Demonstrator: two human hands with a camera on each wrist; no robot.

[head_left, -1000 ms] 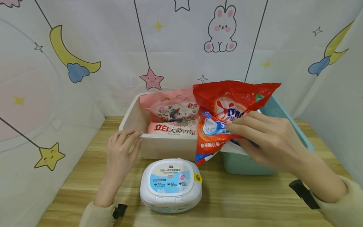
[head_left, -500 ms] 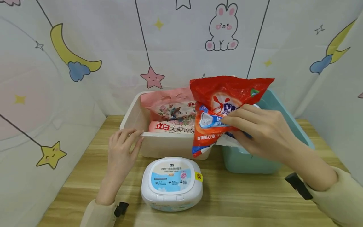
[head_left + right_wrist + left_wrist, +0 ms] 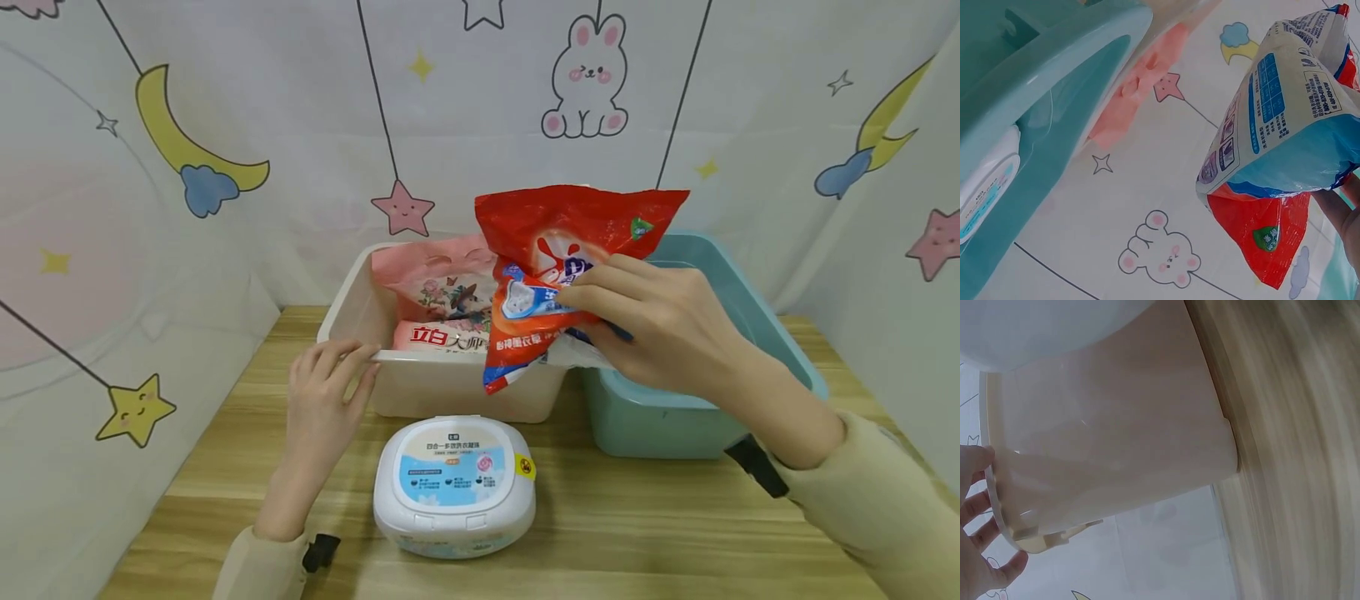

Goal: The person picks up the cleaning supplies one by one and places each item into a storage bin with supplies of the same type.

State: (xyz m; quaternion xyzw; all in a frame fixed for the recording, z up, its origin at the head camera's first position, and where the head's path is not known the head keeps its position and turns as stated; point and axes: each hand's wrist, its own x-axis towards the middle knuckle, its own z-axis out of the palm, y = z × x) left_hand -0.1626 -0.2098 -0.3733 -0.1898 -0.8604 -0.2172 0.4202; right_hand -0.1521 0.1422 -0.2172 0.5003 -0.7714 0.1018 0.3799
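Observation:
My right hand (image 3: pixel 652 321) grips a red bag of laundry detergent (image 3: pixel 577 221) by its side, and the bag's top flares out above the fingers. It hangs in front of the cream bin's right part and partly hides it. In the right wrist view the detergent bag (image 3: pixel 1285 119) shows its printed white and blue back. My left hand (image 3: pixel 326 400) holds the front left rim of the cream bin (image 3: pixel 450 387), as the left wrist view also shows, with fingers (image 3: pixel 985 534) at the rim. Inside that bin a pink bag (image 3: pixel 442 287) leans against the back.
A white lidded tub (image 3: pixel 453 483) with a blue label sits on the wooden table (image 3: pixel 637 533) before the bins. To the right stands a teal bin (image 3: pixel 660 425); the right wrist view shows a white labelled container (image 3: pixel 991 181) inside it. A printed curtain (image 3: pixel 465 108) hangs behind.
My right hand has carried the red detergent bag leftward and slightly up, from beside the teal bin toward the cream bin. More of the teal bin now shows. The left hand stays at the rim.

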